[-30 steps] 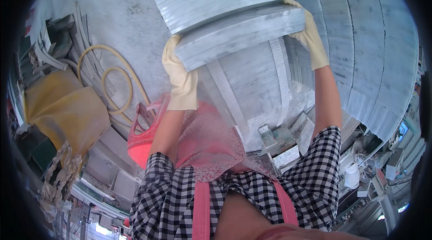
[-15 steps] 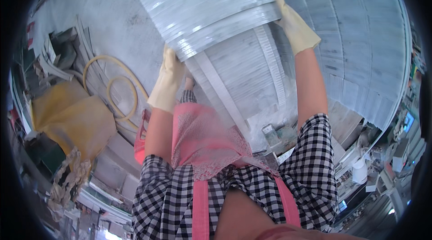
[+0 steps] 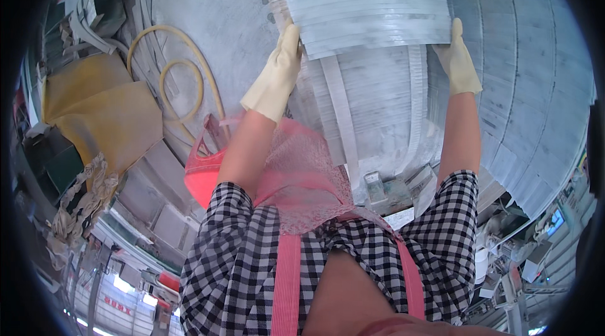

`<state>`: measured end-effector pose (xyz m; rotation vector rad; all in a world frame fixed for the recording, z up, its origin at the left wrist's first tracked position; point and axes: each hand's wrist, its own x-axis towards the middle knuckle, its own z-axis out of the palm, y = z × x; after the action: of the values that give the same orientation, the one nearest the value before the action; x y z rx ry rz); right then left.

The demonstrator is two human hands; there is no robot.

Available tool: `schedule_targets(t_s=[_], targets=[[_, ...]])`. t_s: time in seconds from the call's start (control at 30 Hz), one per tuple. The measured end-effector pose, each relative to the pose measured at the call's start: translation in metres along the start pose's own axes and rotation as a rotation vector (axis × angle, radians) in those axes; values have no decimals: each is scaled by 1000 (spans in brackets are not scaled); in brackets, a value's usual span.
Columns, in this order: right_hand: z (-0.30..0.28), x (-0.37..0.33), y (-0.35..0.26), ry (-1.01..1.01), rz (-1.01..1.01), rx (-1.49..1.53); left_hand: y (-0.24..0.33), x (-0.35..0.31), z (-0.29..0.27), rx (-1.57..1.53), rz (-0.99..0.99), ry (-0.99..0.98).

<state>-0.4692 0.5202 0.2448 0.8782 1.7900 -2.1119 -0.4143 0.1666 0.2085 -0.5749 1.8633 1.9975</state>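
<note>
Here, the cream-gloved left hand and cream-gloved right hand flank flat, grey-white strips; both touch near corners. Whether either pinches, I cannot tell.

1 fisheye view from head height, downward, close above the forearms

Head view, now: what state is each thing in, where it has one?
Left hand: gloved, at the strips' left edge; grip unclear
Right hand: gloved, at their right edge; grip unclear
Pale strips: laid side by side
Hose: looped
Yellow sheet: creased
Pink apron: worn, speckled
</note>
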Motion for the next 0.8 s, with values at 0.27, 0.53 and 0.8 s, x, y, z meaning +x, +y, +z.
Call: schedule_targets(t_s=[0.27, 0.53, 0.8], targets=[[13, -6, 0, 80, 1, -71, 10, -28, 5, -168, 133, -190], [14, -8, 1, 22, 10, -295, 43, -46, 17, -351, -163, 76], [23, -11, 18, 3, -184, -348, 33, -53, 25, -182, -90, 144]])
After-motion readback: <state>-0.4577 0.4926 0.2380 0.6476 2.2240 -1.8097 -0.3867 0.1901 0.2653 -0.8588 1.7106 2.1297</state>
